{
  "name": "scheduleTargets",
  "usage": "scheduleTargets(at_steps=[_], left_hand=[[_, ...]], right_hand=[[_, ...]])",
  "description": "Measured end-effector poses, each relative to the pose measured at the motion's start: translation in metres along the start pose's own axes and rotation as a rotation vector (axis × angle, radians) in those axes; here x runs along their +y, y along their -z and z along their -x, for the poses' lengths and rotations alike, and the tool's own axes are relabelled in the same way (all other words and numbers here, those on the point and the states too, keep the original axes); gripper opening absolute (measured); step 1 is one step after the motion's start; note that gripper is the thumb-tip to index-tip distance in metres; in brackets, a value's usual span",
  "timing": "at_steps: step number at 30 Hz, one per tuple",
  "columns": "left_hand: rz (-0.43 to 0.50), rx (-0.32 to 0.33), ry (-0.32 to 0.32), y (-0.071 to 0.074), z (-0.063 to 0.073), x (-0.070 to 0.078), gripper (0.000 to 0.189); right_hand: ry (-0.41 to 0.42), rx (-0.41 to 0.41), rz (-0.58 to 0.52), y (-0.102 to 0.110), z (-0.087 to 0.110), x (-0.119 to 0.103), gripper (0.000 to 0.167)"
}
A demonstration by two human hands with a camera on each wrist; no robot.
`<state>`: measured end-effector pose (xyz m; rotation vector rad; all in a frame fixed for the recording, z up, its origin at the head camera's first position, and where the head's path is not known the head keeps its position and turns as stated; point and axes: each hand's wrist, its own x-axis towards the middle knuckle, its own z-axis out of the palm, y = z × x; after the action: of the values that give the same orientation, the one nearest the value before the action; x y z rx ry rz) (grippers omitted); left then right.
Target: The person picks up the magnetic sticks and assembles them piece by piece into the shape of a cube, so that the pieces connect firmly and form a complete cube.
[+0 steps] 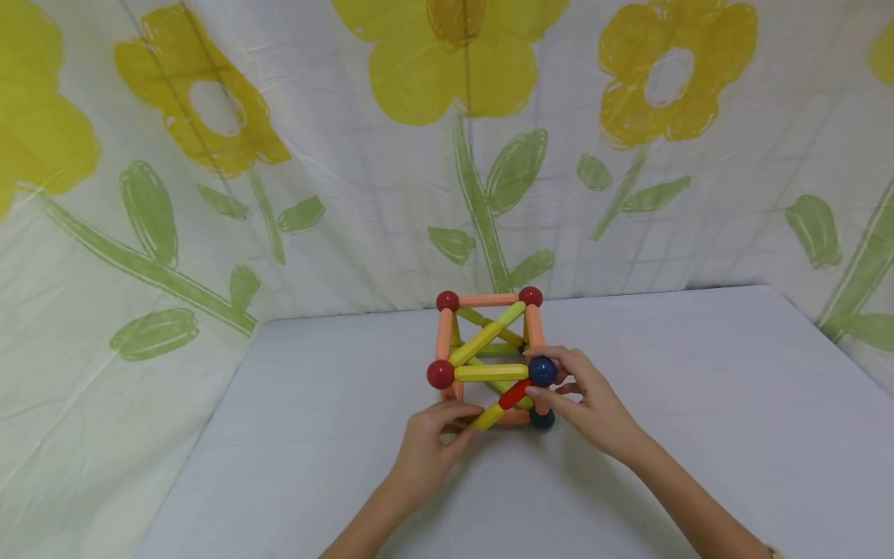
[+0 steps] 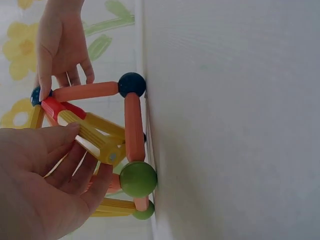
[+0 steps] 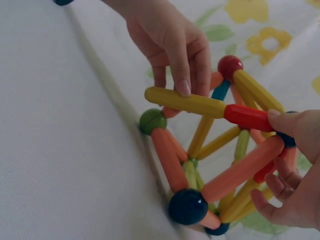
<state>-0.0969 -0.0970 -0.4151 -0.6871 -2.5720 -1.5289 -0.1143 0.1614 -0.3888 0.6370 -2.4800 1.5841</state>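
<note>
A cube-like frame (image 1: 491,373) of magnetic building sticks and balls stands on the white table. My left hand (image 1: 427,450) pinches the yellow half of a yellow-and-red stick (image 1: 490,416), which slants across the frame's near face. In the left wrist view its free end shows a small silver dot, close to a green ball (image 2: 138,179). With my right hand (image 1: 590,407) I hold the upper near blue ball (image 1: 542,371); the thumb lies on the stick's red end (image 3: 248,117), right at that ball. The fingers behind the ball are partly hidden.
Red balls (image 1: 440,374) mark other upper corners, and another blue ball (image 1: 542,419) sits below on the table (image 1: 314,450). Yellow diagonal sticks (image 1: 482,341) cross the frame's top. Behind hangs a cloth (image 1: 391,210) printed with yellow flowers.
</note>
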Motion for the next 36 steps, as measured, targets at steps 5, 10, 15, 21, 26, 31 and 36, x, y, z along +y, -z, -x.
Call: scheduleTargets(at_steps=[5,10,15,21,26,31,36], left_hand=[[0.083,-0.013,0.061,0.005,0.001,-0.005,0.025],[0.151,-0.029,0.153,0.013,0.002,-0.012,0.028],[0.168,-0.012,0.208,0.020,0.001,-0.019,0.030],[0.137,-0.043,0.240,0.021,-0.003,-0.027,0.054],[0.013,-0.090,0.224,0.018,-0.009,-0.038,0.067],[0.029,-0.151,0.188,0.013,-0.014,-0.044,0.055],[0.094,-0.149,0.146,0.010,-0.018,-0.048,0.064]], right_hand=[[0.000,-0.002,-0.007,0.001,0.000,0.000,0.040],[0.000,-0.003,-0.007,0.001,0.000,0.000,0.041],[-0.008,0.000,-0.005,0.000,0.000,0.000,0.041],[-0.014,0.005,-0.005,0.001,0.000,-0.001,0.040],[-0.005,0.012,-0.004,0.001,0.001,-0.003,0.040],[-0.006,0.021,-0.011,0.001,0.002,-0.003,0.040],[-0.005,0.018,-0.023,0.000,0.001,-0.004,0.040]])
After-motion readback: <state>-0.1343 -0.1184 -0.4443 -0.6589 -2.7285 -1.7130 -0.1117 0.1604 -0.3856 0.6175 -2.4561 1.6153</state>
